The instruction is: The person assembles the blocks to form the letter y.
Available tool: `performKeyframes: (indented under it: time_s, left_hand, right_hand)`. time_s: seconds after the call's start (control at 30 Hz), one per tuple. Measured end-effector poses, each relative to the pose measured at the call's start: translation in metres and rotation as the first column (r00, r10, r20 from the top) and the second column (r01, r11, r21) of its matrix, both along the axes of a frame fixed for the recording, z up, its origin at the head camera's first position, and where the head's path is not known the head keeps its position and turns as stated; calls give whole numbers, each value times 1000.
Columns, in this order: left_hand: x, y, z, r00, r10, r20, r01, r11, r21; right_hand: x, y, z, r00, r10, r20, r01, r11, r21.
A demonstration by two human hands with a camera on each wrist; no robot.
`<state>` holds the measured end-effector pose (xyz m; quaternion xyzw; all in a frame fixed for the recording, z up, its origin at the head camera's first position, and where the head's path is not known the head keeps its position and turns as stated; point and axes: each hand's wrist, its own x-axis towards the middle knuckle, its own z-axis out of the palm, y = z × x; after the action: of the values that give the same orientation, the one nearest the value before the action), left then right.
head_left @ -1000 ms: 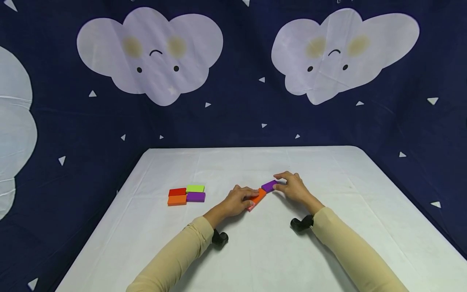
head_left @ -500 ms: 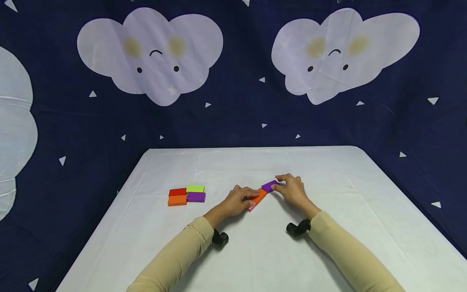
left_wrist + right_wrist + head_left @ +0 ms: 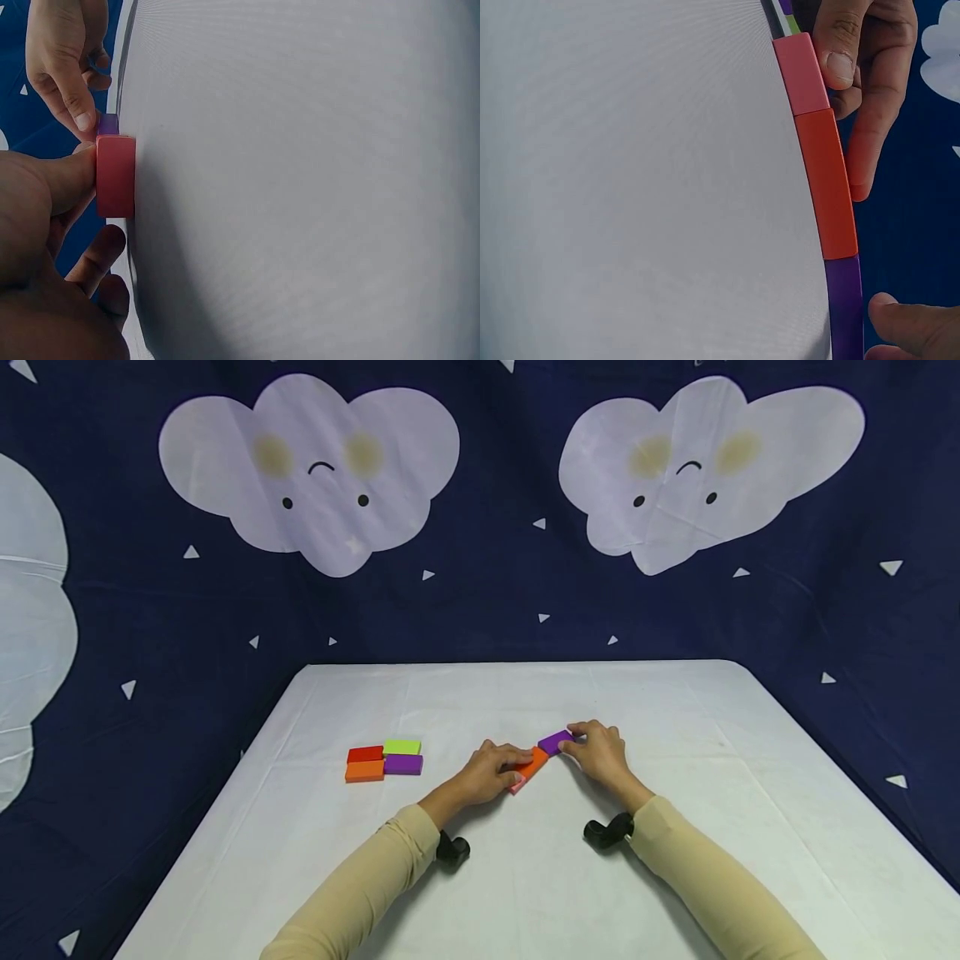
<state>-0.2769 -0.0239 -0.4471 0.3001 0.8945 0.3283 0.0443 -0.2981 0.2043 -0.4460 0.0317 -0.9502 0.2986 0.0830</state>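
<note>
The left hand lays nearly straight fingers on the orange block and pink block; the right hand has thumb and forefinger narrowly apart at the purple block, whether pinching it I cannot tell. End to end, the blocks slant toward the far right corner of the table.

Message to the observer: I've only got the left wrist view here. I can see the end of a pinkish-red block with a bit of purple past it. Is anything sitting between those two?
Observer: Yes, the right wrist view shows an orange block between the pink block and the purple block.

Operator: Are there other blocks lying around that I'm missing?

Observer: Yes, a red block, a lime block, a second orange block and a second purple block lie grouped to the left of the left hand.
</note>
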Motion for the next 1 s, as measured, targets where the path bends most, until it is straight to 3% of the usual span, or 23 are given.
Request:
performKeyframes:
  time_s: [0.63,1.0]
  left_hand:
    - [0,0,0,1000,7,9,-7,1000,-6]
    - [0,-1,-1,999,-14,-30,14,1000,13]
  right_hand:
    - [-6,-3,-3,999,33,-25,-32,999,35]
    - [-12,-3,-4,996,83,-38,-81,995,54]
